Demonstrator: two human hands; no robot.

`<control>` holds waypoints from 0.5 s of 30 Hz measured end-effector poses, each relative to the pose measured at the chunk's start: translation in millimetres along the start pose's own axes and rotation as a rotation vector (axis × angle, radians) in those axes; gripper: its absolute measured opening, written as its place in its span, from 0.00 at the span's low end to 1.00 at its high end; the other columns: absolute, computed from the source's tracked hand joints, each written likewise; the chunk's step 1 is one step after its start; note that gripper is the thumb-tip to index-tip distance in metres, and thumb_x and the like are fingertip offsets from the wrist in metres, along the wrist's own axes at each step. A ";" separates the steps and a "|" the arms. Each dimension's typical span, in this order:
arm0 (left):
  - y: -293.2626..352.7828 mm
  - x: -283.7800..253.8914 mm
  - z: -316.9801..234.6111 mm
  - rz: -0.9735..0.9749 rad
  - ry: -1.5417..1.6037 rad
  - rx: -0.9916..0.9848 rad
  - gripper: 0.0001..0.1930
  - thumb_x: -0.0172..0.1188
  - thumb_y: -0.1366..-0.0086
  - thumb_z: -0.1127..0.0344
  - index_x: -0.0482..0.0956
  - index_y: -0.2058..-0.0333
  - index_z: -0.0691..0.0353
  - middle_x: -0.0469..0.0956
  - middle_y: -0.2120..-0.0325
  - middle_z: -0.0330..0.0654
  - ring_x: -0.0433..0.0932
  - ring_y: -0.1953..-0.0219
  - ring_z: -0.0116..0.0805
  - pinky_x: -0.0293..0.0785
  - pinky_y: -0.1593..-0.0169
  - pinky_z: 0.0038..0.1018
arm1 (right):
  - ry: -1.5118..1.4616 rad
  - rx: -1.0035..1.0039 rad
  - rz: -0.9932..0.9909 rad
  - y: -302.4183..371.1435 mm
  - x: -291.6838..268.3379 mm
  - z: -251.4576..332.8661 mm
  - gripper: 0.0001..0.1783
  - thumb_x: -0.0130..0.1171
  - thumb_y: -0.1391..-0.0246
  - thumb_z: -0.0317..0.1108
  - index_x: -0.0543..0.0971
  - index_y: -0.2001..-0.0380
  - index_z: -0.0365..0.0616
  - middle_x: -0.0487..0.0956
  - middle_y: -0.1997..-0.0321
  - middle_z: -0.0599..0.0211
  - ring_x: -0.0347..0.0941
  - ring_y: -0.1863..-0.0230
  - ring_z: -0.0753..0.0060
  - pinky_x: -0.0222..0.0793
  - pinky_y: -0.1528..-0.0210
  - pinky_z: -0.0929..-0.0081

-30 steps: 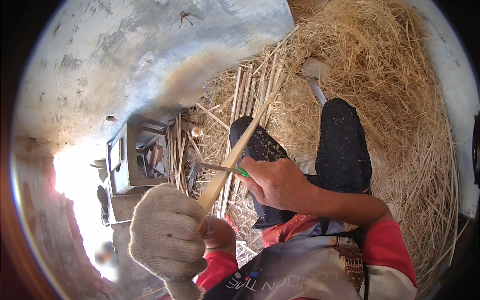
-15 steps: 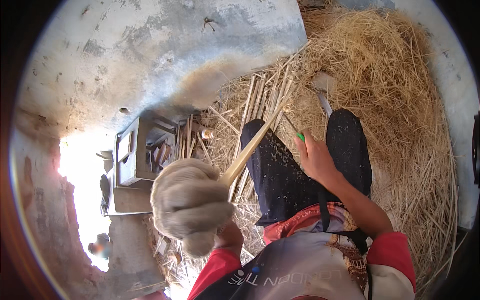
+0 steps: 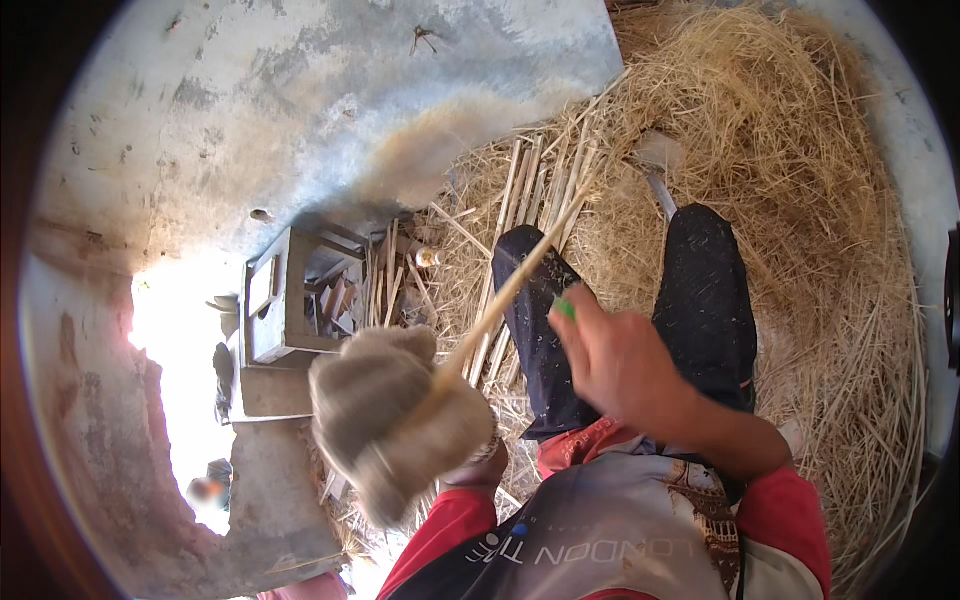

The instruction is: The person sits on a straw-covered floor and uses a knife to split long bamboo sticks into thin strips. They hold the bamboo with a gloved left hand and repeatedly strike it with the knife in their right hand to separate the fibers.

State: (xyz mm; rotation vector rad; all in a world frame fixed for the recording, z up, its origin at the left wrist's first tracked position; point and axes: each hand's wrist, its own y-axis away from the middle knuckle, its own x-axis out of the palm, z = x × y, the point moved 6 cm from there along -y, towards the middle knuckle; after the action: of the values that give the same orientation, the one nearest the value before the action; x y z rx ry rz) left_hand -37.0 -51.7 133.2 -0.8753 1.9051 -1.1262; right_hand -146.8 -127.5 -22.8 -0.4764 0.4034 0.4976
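Note:
My left hand [image 3: 375, 405], in a thick grey-beige glove blurred by motion, is closed around a long pale wooden strip [image 3: 512, 283]. The strip slants up and to the right from the glove, across my left knee, its far end over the straw. My bare right hand [image 3: 630, 365] is closed on a green-handled knife [image 3: 565, 308], just right of the strip. Only the handle's tip shows clearly; the blade cannot be made out now. Small pale shavings cling to my dark trousers [image 3: 705, 280].
Loose straw [image 3: 760, 110] covers the floor around my legs. Several pale sticks [image 3: 520, 190] lie beyond my left knee. A flat metal blade [image 3: 661, 195] lies by my right knee. At left stands an open wooden box [image 3: 290, 300] with scraps, near a bright wall opening [image 3: 180, 370].
My right hand has come back toward my body and left with the knife. The gloved left hand has turned and dipped slightly, still gripping the strip. The view has shifted a little.

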 end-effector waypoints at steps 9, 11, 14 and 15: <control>-84.2 16.4 76.6 -0.171 -0.028 -0.349 0.24 0.60 0.35 0.42 0.81 0.65 0.62 0.79 0.76 0.40 0.77 0.83 0.25 0.69 0.85 0.18 | -0.249 0.114 -0.040 -9.0 -13.6 -17.4 0.13 0.51 0.34 0.37 0.70 0.61 0.36 0.72 0.84 0.45 0.73 0.80 0.40 0.65 0.77 0.52; -107.7 22.8 88.8 -0.087 -0.032 -0.328 0.20 0.60 0.34 0.49 0.81 0.61 0.63 0.82 0.72 0.42 0.80 0.78 0.29 0.74 0.75 0.22 | -0.221 0.105 -0.057 -6.4 -11.3 -22.9 0.13 0.51 0.34 0.37 0.70 0.60 0.35 0.73 0.83 0.45 0.74 0.80 0.40 0.65 0.77 0.51; -128.1 31.8 101.8 0.065 -0.005 -0.312 0.18 0.58 0.32 0.54 0.82 0.59 0.64 0.82 0.72 0.43 0.81 0.73 0.30 0.76 0.60 0.26 | -0.221 0.123 -0.046 -3.6 -12.4 -23.6 0.13 0.51 0.34 0.37 0.71 0.60 0.35 0.73 0.83 0.45 0.74 0.79 0.40 0.65 0.76 0.51; -133.4 36.6 104.7 0.114 0.027 -0.306 0.17 0.58 0.33 0.54 0.82 0.58 0.64 0.83 0.73 0.43 0.81 0.72 0.29 0.76 0.57 0.26 | -0.222 0.123 -0.052 -3.7 -13.5 -24.1 0.13 0.50 0.34 0.37 0.71 0.60 0.35 0.73 0.83 0.45 0.74 0.79 0.40 0.65 0.76 0.51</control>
State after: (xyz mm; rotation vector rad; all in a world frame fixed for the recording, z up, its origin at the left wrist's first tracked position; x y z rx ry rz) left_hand 58.5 -174.8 209.6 -0.9036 2.1568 -0.7936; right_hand -161.6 -147.8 -34.8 -0.3078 0.2062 0.4665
